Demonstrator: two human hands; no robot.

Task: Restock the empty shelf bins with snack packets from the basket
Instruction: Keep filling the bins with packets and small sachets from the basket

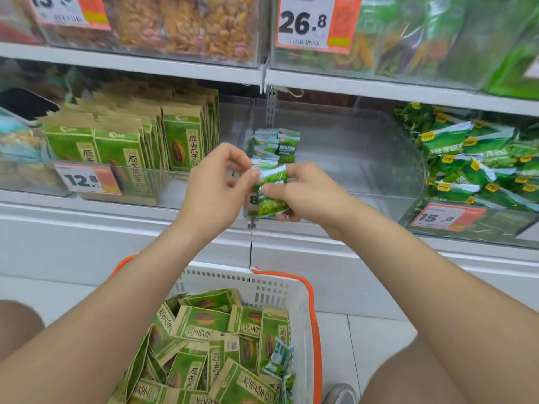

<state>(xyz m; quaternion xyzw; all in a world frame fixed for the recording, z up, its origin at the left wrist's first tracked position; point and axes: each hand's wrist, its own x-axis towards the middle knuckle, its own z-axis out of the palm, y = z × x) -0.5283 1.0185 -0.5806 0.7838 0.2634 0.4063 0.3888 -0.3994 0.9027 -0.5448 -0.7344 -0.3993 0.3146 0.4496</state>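
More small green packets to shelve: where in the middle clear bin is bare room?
In the middle bin, bare floor runs from the small packet stack at its left to the curved right wall. The sunflower seed bin leftward and green pea bin rightward are crowded.

Light: bright, even, from overhead; colours read clean.
Shadows: soft and faint; a dark band under the upper shelf point(131, 64).
Glare: pale sheen on the clear bin point(364, 158) walls.
Blur: top bins point(437, 39) smeared; held packet point(271, 196) slightly soft.
Sharpest: basket point(280, 290) packets and the 12.8 tag point(87, 179).
Distortion: wide-angle bend; shelf lines slope and bow toward the edges.
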